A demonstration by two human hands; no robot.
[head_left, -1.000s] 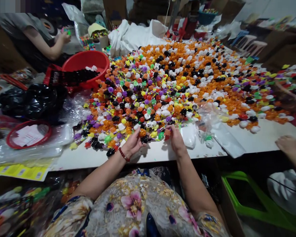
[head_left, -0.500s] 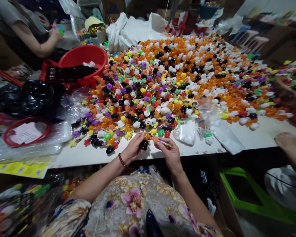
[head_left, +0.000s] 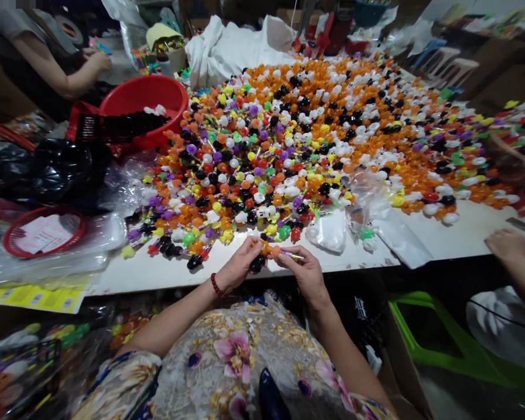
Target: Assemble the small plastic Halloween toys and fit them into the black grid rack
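Just over the table's front edge, my left hand point(head_left: 237, 267), a dark red bead bracelet at its wrist, is closed round small plastic pieces. An orange piece point(head_left: 265, 248) and a glossy black piece point(head_left: 257, 264) show at its fingertips. My right hand point(head_left: 310, 277) pinches a thin, purple-patterned stick point(head_left: 292, 255) with a light orange end. That end meets the orange piece between my hands; whether the two are joined I cannot tell. Behind them spreads a big heap of small plastic figures point(head_left: 245, 175) in orange, white, black and other colours.
Clear plastic bags point(head_left: 328, 230) lie right of my hands on the white table point(head_left: 135, 274). Leftward are a red basket point(head_left: 76, 239), a black bag point(head_left: 61, 169) and a red tub point(head_left: 114, 96). A co-worker's fist point(head_left: 507, 243) rests at right. A green stool point(head_left: 459, 356) stands below.
The stick's orange end and the orange piece have come together between my hands. Both hands have dropped slightly toward me. At the far right another person's fingers have come into view.
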